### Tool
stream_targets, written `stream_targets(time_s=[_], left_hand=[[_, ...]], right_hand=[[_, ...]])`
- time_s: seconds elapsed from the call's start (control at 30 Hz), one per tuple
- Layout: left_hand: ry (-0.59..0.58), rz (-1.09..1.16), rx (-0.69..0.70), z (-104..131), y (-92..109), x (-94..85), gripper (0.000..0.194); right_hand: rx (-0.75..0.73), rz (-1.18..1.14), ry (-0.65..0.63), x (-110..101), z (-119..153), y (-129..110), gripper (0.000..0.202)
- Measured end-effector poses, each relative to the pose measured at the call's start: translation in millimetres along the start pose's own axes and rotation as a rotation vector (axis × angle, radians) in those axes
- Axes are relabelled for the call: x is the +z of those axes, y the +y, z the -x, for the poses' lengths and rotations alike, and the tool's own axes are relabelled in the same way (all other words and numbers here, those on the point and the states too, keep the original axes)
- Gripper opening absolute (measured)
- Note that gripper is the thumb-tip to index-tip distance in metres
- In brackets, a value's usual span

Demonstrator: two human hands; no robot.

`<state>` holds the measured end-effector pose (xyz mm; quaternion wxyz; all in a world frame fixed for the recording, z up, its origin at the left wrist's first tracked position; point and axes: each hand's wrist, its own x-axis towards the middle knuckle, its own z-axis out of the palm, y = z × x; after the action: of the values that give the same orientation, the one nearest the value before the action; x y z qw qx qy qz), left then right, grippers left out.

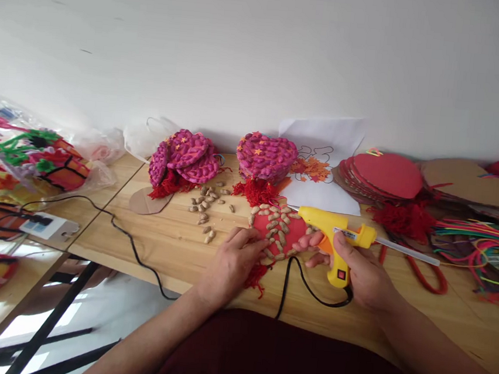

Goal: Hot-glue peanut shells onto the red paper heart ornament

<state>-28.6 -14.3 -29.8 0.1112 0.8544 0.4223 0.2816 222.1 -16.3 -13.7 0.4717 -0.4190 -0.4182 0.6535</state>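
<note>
The left hand (231, 264) lay palm down at the left edge of the red card (296, 232), near the person's body, its fingers bent and close together; whether they pinched anything could not be told. The right hand (366, 277) was closed around the handle of the yellow glue gun (337, 236), just right of the card. The gun's nozzle pointed left, over the card's far right part, and a pale glue stick (406, 250) stuck out of its back end to the right.

The card lay flat on the wooden table (174, 238), between the two hands. Peanuts (282, 221) ran along its border and in a branching row down its middle, and a red tassel (256, 277) showed at its near end. Loose peanuts (204, 203) were scattered to the left, with a bare cardboard piece (146, 202) beyond them.

On the far side stood two piles of pink and purple pieces, the left pile (186, 151) and the right pile (266, 156), both with small stars on top. Right of them, a white sheet (327, 200) held orange and red stars (315, 170). Farther right were stacked red cards (387, 174) and a bundle of coloured cords (483, 239).
</note>
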Motion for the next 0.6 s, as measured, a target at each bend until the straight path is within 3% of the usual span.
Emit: stream_targets(time_s=[0.23,0.4,0.6], left_hand=[[-0.014,-0.021,0.034,-2.2,-2.0,-0.8,0.025],[0.011,0.032,0.017,-1.5,-1.0,-3.9,0.025],[0.088,-0.058,-0.107,3.2,-21.0,-35.6,0.010]], right_hand=[[-0.001,-0.228,0.053,-11.0,9.9,-40.3,0.043],[-0.005,-0.329,-0.085,-23.5,17.3,-52.9,0.044],[0.023,-0.278,-0.053,-21.5,13.0,-49.8,0.046]])
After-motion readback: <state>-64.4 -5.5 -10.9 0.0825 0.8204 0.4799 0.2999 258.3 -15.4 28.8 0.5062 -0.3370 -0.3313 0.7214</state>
